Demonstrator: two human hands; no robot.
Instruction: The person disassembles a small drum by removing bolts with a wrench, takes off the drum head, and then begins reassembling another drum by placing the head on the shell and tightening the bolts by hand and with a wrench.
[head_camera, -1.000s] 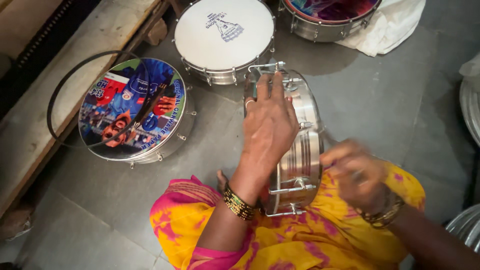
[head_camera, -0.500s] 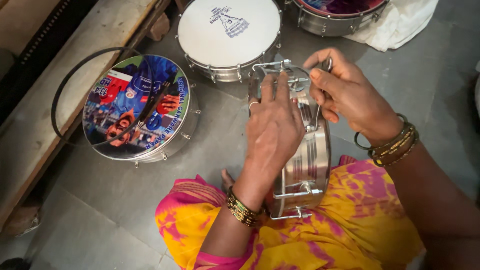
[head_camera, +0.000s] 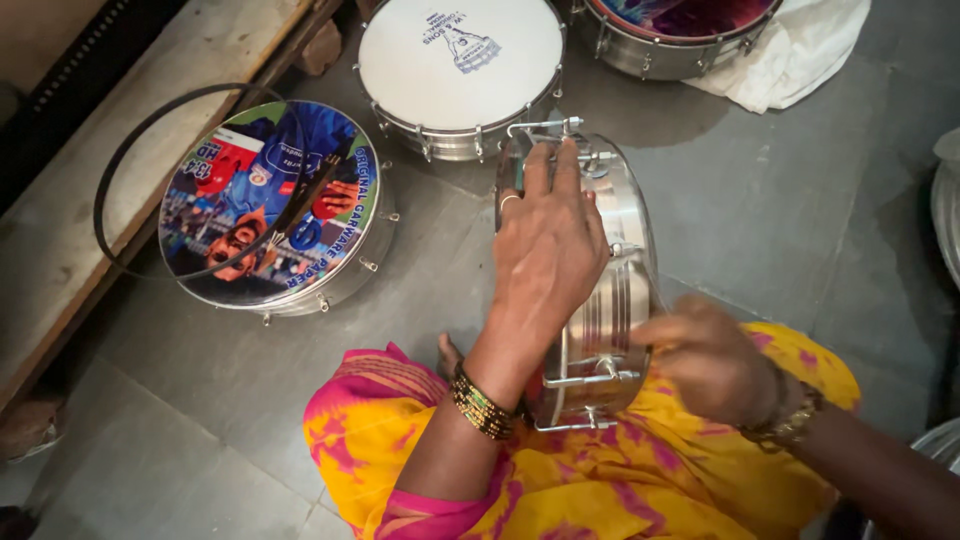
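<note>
A shiny steel drum shell (head_camera: 618, 300) stands on its edge against my lap, its metal tension rods along the side. My left hand (head_camera: 545, 255) lies over its upper rim with fingers stretched toward the far bracket, holding the drum steady. My right hand (head_camera: 705, 360), blurred, is at the drum's near right side, fingers curled against the shell by a rod; what it pinches is too blurred to tell. Bangles sit on both wrists. My lap is covered by yellow and pink cloth (head_camera: 600, 490).
A drum with a colourful printed head (head_camera: 265, 205) lies on the floor at left, a thin black hoop (head_camera: 130, 150) resting over it. A white-headed drum (head_camera: 460, 65) sits ahead, another drum (head_camera: 680, 30) and white cloth (head_camera: 790, 60) beyond. A wooden plank (head_camera: 110, 150) runs along the left.
My right hand has dropped from the drum's far top rim down to its near right side. My left hand has stayed on the upper rim.
</note>
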